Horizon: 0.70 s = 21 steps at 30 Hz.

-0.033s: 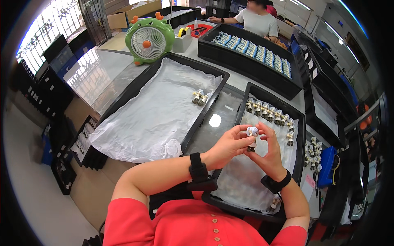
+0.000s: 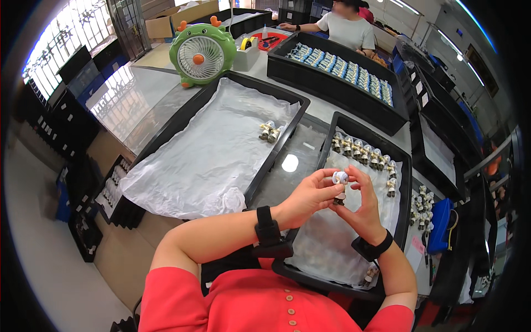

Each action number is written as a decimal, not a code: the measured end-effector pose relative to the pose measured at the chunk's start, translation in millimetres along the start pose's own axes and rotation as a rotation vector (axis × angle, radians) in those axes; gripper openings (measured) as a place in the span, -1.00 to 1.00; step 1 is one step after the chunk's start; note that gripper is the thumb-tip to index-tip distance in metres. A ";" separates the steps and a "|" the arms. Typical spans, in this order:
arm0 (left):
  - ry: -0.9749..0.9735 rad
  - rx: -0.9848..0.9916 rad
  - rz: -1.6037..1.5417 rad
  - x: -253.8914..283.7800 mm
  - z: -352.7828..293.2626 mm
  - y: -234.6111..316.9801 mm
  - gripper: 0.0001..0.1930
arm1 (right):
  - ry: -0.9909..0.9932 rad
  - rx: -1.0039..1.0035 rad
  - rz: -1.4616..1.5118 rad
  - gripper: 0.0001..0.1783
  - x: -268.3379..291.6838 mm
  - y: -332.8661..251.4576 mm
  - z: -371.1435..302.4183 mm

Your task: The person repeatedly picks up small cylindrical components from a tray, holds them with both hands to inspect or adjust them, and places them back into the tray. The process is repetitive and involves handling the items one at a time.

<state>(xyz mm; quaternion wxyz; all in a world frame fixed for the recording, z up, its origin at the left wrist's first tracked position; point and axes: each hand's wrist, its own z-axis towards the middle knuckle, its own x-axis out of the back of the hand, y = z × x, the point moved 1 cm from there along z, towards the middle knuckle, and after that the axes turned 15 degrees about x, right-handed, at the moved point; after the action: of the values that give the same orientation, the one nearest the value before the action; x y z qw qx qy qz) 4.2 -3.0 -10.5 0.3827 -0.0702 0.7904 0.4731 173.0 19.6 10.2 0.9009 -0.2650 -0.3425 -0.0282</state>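
Note:
Between my two hands a small figurine with a pale head and a dark base is held upright above the right-hand tray. My left hand pinches it from the left with thumb and fingers. From the other side my right hand closes on it, fingertips at the head and thumb near the base. Beneath them lies a black tray lined with white paper. Similar figurines stand in a row along its far end, with a few down its right side. Another figurine lies in its near corner.
Left of it, a larger paper-lined black tray holds a few figurines. A green fan stands behind. A deep black bin of blue-and-white pieces sits at the back, near a co-worker. Rightward are loose figurines and a blue case.

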 end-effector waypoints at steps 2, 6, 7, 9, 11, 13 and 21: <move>0.002 0.009 -0.002 0.1 0.5 -0.7 -0.50 | 0.004 -0.006 0.007 -0.08 0.0 0.4 -1.0; 0.007 0.013 -0.029 -2.1 0.1 0.0 -0.53 | 0.020 -0.008 0.014 -0.07 0.4 1.7 -2.9; 0.004 0.014 -0.040 -2.8 0.3 -0.2 -0.54 | 0.024 -0.010 0.013 -0.07 1.1 2.0 -4.0; 0.009 0.011 -0.055 -0.6 1.2 -0.2 -0.56 | 0.038 -0.003 0.023 -0.07 0.7 2.5 -3.0; 0.010 0.011 -0.065 0.4 1.1 -1.1 -0.57 | 0.044 -0.003 0.028 -0.06 0.6 2.2 -2.5; 0.011 0.013 -0.066 1.4 1.8 -1.3 -0.58 | 0.044 -0.007 0.031 -0.05 0.4 3.4 -3.3; 0.000 -0.010 -0.035 -0.5 0.5 0.3 -0.57 | 0.036 -0.022 0.039 -0.05 1.7 3.4 -4.6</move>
<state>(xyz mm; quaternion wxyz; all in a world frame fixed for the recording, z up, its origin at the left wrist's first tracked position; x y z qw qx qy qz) 4.7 -2.6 -10.0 0.3907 -0.0858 0.7868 0.4701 177.9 20.5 6.8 0.9045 -0.2807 -0.3205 -0.0194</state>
